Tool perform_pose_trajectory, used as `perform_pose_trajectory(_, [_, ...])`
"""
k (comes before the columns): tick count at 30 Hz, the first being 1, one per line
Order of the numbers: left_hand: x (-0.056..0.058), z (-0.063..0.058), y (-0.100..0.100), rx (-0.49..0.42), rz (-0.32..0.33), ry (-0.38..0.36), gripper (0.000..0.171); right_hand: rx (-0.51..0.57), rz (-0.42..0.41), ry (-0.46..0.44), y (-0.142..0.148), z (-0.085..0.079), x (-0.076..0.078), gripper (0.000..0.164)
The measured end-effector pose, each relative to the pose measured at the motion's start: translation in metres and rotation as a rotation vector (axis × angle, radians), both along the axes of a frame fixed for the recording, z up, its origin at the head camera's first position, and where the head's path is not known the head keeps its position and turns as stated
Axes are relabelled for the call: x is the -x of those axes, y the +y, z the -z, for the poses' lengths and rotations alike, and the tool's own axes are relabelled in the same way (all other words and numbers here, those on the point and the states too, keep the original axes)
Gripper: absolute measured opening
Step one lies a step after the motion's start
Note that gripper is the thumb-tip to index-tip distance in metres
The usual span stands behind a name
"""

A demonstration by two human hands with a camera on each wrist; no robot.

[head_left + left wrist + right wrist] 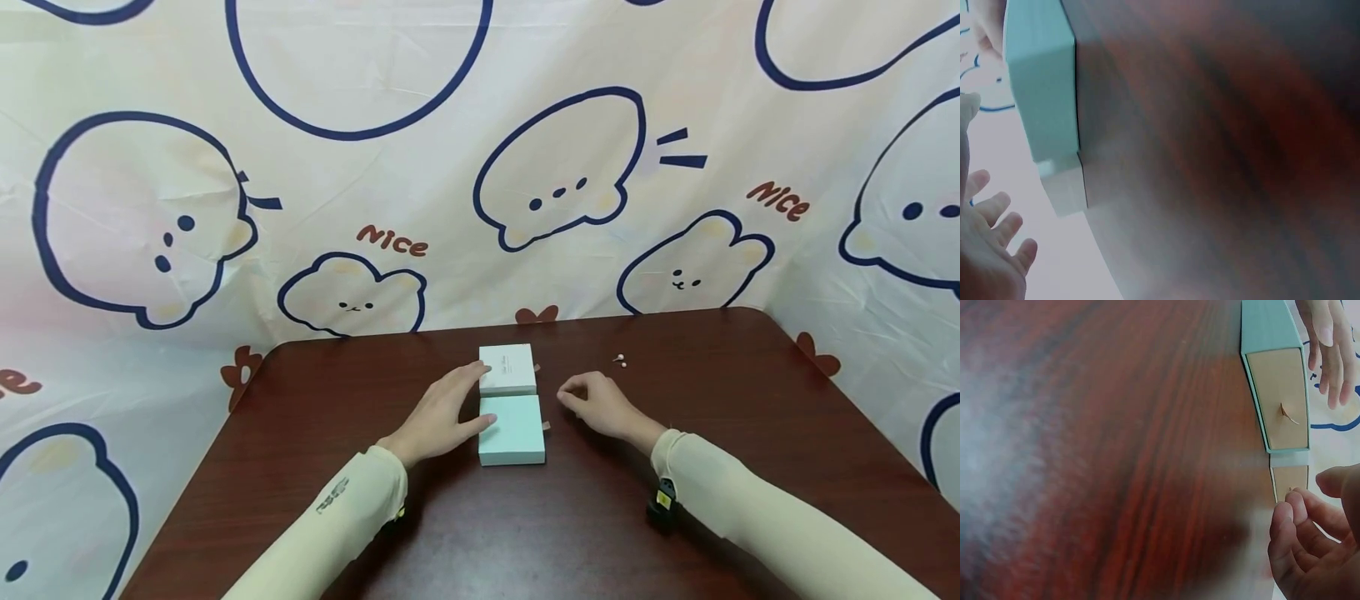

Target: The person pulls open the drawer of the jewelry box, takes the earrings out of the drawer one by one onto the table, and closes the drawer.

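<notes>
A mint-green drawer box (512,427) lies on the table, with a white drawer box (507,369) directly behind it. My left hand (447,412) is at their left side with fingers spread; in the head view its fingertips overlap the white box and its thumb the green one. To the right of the boxes is my right hand (597,403), fingers loosely curled around nothing. Seen from the right wrist, the green box's beige drawer front (1280,400) carries a small ribbon tab (1287,414). The right fingertips overlap the white box's drawer front (1282,480) there.
Two tiny white pieces, like pearl stud earrings (620,360), lie behind my right hand. The dark brown table (360,375) ends at a patterned cloth (450,167), which hangs behind it and along both sides.
</notes>
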State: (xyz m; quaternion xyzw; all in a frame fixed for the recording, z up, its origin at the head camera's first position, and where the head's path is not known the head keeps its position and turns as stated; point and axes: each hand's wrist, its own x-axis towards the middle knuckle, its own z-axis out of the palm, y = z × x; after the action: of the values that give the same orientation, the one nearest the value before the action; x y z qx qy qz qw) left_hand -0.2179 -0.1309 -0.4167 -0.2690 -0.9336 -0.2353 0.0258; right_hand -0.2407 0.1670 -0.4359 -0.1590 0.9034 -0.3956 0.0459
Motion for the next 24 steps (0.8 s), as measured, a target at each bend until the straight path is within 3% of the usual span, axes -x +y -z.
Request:
perform_pose_trajectory(12, [-0.016, 0.004, 0.004, 0.031, 0.094, -0.073, 0.095, 0.014, -0.023, -0.022, 0.002, 0.001, -0.011, 0.019])
perform_pose_trajectory(24, [-0.021, 0.006, 0.005, 0.008, 0.074, -0.158, 0.110, 0.027, -0.076, -0.043, 0.001, 0.000, -0.021, 0.021])
